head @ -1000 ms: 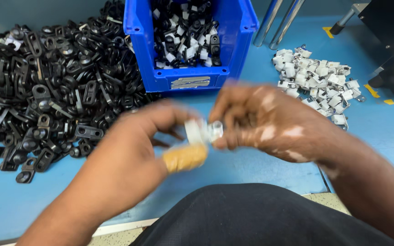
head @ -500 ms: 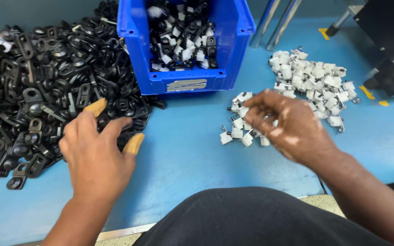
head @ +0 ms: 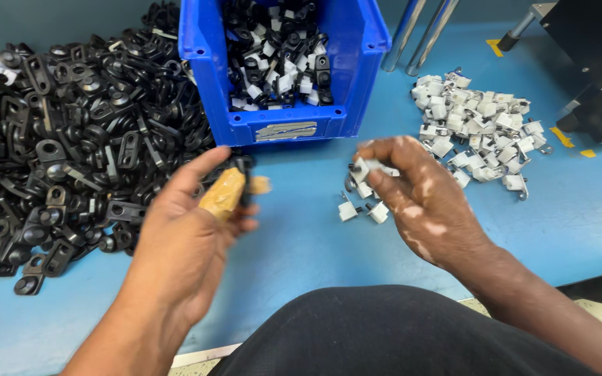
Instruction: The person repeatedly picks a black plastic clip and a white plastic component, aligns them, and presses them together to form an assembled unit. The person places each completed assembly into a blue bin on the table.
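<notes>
My left hand (head: 193, 226), its thumb wrapped in tan tape, pinches a small black clip (head: 244, 170) just right of a large heap of black clips (head: 71, 146). To the right, my right hand (head: 419, 198) holds a white clip (head: 365, 169) between its fingertips above a few loose white clips (head: 360, 205) on the blue table. A blue bin (head: 283, 129) behind both hands contains joined black-and-white pieces.
A pile of white clips (head: 479, 136) lies at the right rear. Two metal rods (head: 419, 31) lean behind the bin. A black machine part (head: 593, 63) stands at the far right. My dark-clothed knee (head: 384, 334) fills the near edge.
My left hand has lifted off the black heap with a black clip. My right hand has picked up a white clip and drawn back toward the middle.
</notes>
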